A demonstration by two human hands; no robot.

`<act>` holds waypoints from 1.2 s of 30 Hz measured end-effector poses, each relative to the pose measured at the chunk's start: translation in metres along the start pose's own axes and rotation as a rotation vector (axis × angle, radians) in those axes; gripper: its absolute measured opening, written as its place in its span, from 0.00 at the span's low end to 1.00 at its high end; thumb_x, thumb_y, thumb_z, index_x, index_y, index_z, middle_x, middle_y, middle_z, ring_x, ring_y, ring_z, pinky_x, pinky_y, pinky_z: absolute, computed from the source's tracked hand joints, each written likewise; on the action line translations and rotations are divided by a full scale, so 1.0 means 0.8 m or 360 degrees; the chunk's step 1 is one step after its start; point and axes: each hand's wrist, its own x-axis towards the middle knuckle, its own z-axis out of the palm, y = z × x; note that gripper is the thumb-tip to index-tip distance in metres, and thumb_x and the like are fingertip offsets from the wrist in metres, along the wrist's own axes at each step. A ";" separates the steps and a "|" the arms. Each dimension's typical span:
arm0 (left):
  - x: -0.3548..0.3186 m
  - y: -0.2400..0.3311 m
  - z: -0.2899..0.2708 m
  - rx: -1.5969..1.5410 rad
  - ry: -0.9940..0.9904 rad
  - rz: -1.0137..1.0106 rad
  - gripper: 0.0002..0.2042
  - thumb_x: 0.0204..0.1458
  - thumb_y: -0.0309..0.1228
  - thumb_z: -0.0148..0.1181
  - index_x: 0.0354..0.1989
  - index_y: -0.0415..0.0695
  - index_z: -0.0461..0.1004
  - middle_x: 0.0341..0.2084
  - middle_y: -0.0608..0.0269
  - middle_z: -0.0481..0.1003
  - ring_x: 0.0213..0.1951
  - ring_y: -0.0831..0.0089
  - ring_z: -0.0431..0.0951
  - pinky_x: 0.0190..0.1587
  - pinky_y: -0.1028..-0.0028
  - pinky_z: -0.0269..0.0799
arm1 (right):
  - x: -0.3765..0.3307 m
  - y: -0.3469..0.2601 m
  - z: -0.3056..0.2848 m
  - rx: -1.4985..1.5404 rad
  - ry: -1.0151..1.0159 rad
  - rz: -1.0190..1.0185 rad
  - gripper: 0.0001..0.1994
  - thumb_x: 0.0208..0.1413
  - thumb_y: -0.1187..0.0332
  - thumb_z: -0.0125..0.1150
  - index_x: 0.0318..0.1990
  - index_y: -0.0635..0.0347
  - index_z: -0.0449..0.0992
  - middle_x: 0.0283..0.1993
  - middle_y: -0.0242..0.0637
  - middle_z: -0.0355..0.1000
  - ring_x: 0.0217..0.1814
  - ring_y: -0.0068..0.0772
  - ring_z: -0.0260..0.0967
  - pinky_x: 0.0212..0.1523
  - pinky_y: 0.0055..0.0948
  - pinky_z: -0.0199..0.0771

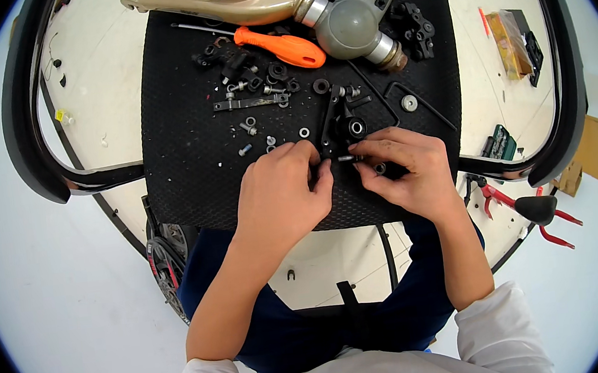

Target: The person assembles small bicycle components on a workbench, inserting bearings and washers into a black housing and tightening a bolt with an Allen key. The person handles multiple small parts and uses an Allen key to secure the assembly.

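Note:
On the seat in front of me is a black metal linkage (336, 120) with a round bearing-like end. My left hand (278, 196) is closed at the linkage's lower end, thumb and forefinger pinched together there. My right hand (410, 171) is closed just beside it, its fingertips around a small metal pin (347, 158) that points toward the left hand. A short dark cylindrical piece (380, 168) shows at the right thumb and fingers; its far side is hidden. Nearest the left hand lie a small washer (304, 133) and a blue-tipped screw (245, 150).
The black chair seat (183, 191) also carries an orange-handled screwdriver (284, 48), a gold fork-shaped part (243, 3), a grey round-jointed tube (348, 28), hex keys (377, 98), a flat metal bar (250, 103) and several loose fasteners. Armrests (23, 113) flank it. Red-handled tools (500, 196) are at the right.

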 end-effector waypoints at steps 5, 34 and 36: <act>0.003 -0.001 -0.006 -0.0014 0.0006 -0.0028 0.08 0.47 0.31 0.64 0.25 0.39 0.75 0.19 0.57 0.74 0.23 0.59 0.77 0.28 0.64 0.73 | -0.001 -0.005 0.008 0.0034 0.0024 0.0058 0.12 0.40 0.81 0.69 0.37 0.63 0.83 0.37 0.38 0.79 0.30 0.27 0.78 0.32 0.22 0.77; 0.002 -0.034 -0.032 0.0214 0.0309 -0.0009 0.08 0.42 0.29 0.70 0.23 0.37 0.79 0.12 0.60 0.69 0.16 0.67 0.70 0.23 0.70 0.63 | 0.008 -0.015 0.011 0.0007 0.0001 0.0120 0.10 0.43 0.78 0.72 0.36 0.64 0.82 0.35 0.37 0.78 0.30 0.26 0.78 0.31 0.21 0.78; 0.002 -0.031 -0.033 0.0205 0.0286 -0.0078 0.08 0.42 0.30 0.69 0.25 0.37 0.80 0.12 0.59 0.70 0.16 0.67 0.70 0.23 0.70 0.63 | 0.006 -0.015 0.010 0.0044 -0.0023 0.0137 0.10 0.45 0.77 0.71 0.37 0.63 0.82 0.35 0.37 0.77 0.30 0.28 0.79 0.30 0.23 0.78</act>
